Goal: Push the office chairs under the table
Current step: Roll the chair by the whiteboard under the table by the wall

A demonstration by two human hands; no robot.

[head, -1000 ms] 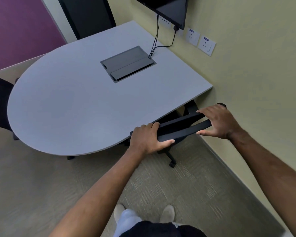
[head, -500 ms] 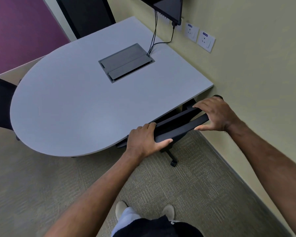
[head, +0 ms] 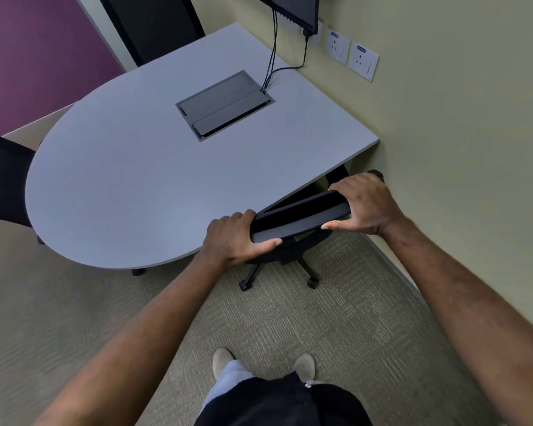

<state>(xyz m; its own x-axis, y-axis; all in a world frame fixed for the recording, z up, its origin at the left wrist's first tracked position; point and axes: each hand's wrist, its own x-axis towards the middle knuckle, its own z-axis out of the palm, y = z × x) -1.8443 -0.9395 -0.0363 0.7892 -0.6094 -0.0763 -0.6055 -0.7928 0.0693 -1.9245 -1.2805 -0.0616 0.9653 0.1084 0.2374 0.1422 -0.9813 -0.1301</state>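
A black office chair (head: 299,215) stands at the near right edge of the grey table (head: 130,186), its seat hidden under the tabletop. Only the top of its backrest, one armrest tip and two castor legs (head: 311,282) show. My left hand (head: 234,238) grips the left end of the backrest's top edge. My right hand (head: 363,204) grips the right end. Another black chair (head: 3,179) sits at the table's left side, and a third (head: 154,26) at the far end.
A yellow-green wall (head: 459,133) runs close along the right, with two sockets (head: 351,53) and a wall screen (head: 299,10) whose cables drop to the table's cable box (head: 225,104). Carpet (head: 59,318) lies around my feet (head: 222,361). A purple wall is at far left.
The chair's backrest has turned and moved closer to the table edge, with both hands staying on it. Two castor legs now show below it. My view has shifted forward slightly.
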